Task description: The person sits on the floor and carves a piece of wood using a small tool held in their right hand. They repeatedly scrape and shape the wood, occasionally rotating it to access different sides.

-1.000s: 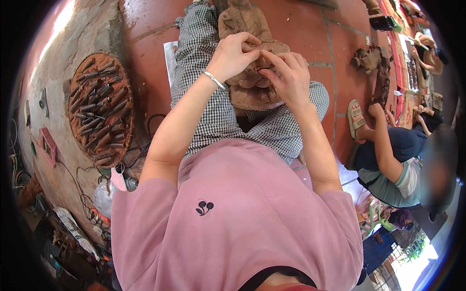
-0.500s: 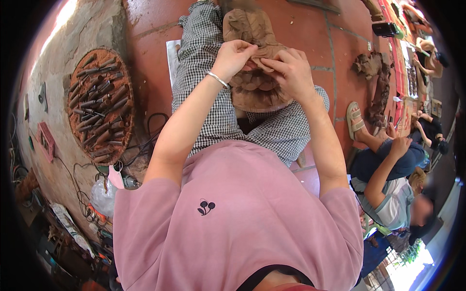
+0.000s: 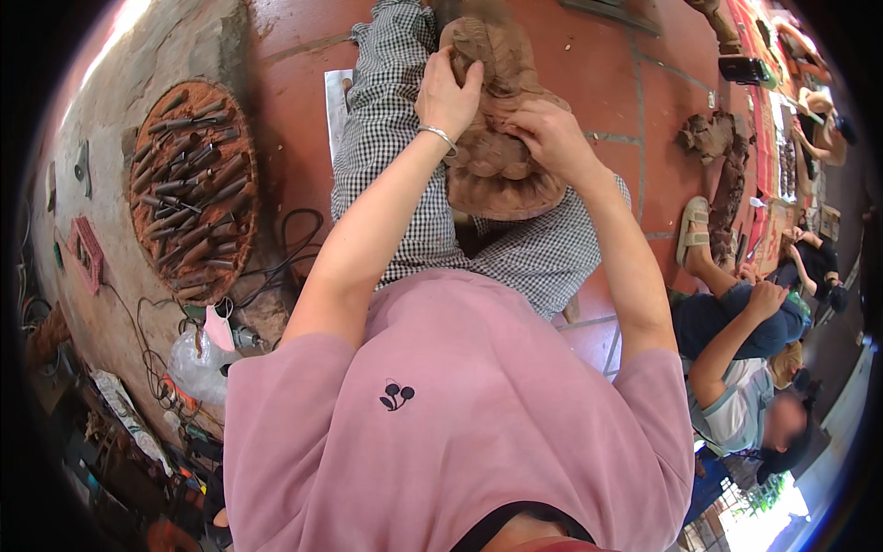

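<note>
A carved brown wooden figure [image 3: 501,175] stands between my legs, rounded and layered at its near end. My left hand [image 3: 451,97], with a silver bangle at the wrist, lies against its upper left side. Thumb and fingers are apart there, with nothing seen between them. My right hand [image 3: 552,138] is at the carving's right side, fingers bent and pressed together against the wood. What these fingers pinch, if anything, is hidden.
A round tray [image 3: 248,230] of sawdust and several carving tools stands at my left. Cables, a clear plastic bag [image 3: 198,363] and a pink mask [image 3: 219,327] lie nearby. Right are a gnarled wood piece [image 3: 727,175] and a seated person [image 3: 736,350].
My hands have moved apart. The left has gone farther up the carving and opened; the right stays on the right side. A thin brown piece between them no longer shows.
</note>
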{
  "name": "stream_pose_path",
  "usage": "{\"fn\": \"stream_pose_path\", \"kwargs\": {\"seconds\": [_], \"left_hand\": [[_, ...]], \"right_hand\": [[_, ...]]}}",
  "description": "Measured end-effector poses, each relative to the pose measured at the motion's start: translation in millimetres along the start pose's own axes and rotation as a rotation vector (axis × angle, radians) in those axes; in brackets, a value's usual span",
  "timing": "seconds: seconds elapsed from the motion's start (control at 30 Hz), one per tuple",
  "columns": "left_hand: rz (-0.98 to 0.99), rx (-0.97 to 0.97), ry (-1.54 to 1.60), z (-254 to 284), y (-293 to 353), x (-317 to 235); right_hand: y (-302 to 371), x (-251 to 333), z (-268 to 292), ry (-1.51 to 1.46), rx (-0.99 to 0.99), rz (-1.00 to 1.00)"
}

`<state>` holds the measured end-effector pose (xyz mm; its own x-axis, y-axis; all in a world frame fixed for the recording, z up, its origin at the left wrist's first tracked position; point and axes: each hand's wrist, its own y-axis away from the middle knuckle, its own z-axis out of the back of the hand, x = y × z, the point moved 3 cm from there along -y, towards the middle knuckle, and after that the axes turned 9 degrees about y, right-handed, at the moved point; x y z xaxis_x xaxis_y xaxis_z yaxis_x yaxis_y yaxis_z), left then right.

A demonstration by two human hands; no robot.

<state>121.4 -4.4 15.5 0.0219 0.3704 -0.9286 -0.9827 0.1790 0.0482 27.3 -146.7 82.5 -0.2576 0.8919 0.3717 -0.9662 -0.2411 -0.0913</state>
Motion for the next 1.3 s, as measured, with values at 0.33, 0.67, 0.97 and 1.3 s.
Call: {"fn": "stream_pose_path", "kwargs": {"seconds": [0.33, 0.67, 0.97, 1.3], "left_hand": [[0.039, 0.053, -0.102, 6, 1, 2], [0.050, 0.046, -0.110, 5, 2, -1], [0.024, 0.036, -0.109, 6, 2, 0], [0.075, 0.053, -0.147, 6, 3, -5]], "right_hand": [[-3, -5, 18, -0.059, 0.195, -0.018], [1, -24, 25, -0.067, 0.256, 0.031], [-4, -18, 15, -0.099, 0.203, 0.025], [-7, -14, 15, -0.019, 0.207, -0.002]]}}
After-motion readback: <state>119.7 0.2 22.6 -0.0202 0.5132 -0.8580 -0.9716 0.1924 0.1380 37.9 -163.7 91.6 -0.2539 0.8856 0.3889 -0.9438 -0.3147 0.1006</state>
